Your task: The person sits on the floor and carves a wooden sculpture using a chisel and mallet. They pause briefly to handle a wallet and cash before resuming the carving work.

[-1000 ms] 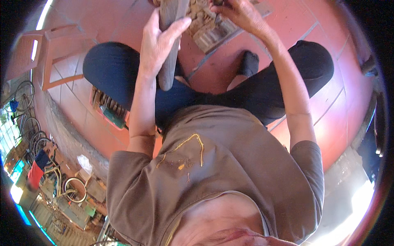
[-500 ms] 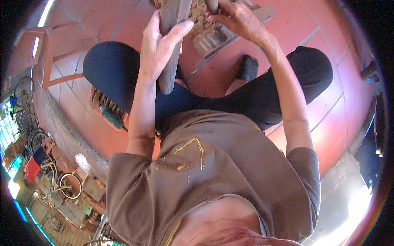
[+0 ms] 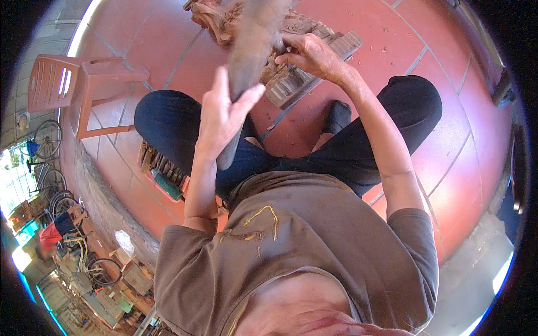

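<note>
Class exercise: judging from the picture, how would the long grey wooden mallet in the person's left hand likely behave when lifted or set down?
The mallet looks solid and stiff, so probably heavy. Its rounded shaft might roll on the tiled floor. The left hand wraps it fully, suggesting a firm grip is needed.

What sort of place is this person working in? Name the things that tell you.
Probably an open-air woodcarving spot on a raised, red-tiled porch. Clues: the carved block on the tiles, the wooden mallet in the left hand, and bicycles parked below.

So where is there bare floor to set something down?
Bare red tiled floor lies beyond the right knee, and between the plastic chair and the carved wood block. It is crowded by the left thigh, where a tray of tools sits.
</note>
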Tool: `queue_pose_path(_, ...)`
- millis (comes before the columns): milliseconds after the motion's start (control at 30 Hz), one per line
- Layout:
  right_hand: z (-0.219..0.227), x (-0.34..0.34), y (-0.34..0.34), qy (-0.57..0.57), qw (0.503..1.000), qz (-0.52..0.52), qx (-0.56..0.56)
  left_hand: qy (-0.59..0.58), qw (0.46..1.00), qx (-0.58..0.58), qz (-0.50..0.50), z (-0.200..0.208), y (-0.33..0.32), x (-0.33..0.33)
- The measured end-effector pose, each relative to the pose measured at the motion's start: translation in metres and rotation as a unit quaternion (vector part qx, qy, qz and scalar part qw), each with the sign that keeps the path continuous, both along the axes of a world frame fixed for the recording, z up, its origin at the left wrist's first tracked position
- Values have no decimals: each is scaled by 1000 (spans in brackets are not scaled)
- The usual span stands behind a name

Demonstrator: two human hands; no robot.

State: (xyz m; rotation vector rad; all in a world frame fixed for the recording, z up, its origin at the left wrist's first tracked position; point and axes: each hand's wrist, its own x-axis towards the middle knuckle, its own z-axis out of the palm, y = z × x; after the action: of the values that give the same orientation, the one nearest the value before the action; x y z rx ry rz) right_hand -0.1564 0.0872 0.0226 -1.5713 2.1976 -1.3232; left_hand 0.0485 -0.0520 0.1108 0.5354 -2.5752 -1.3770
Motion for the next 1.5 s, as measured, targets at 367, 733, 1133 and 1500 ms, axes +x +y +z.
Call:
queue_pose_path(367,4,5,3,21,1000,11,-19,115,989,78,46,23,10,5)
queue_pose_path(733,4,13,4,56,998,15,-11,124,985,115,34,28,16,15)
queue_pose_path(1133,-4,11,4,77,997,5,-6,98,991,93,23,16,16,19)
queue_pose_path(1500,-6,-11,12,-119,986,-110,-29,33,981,190,36,-19,-2,23)
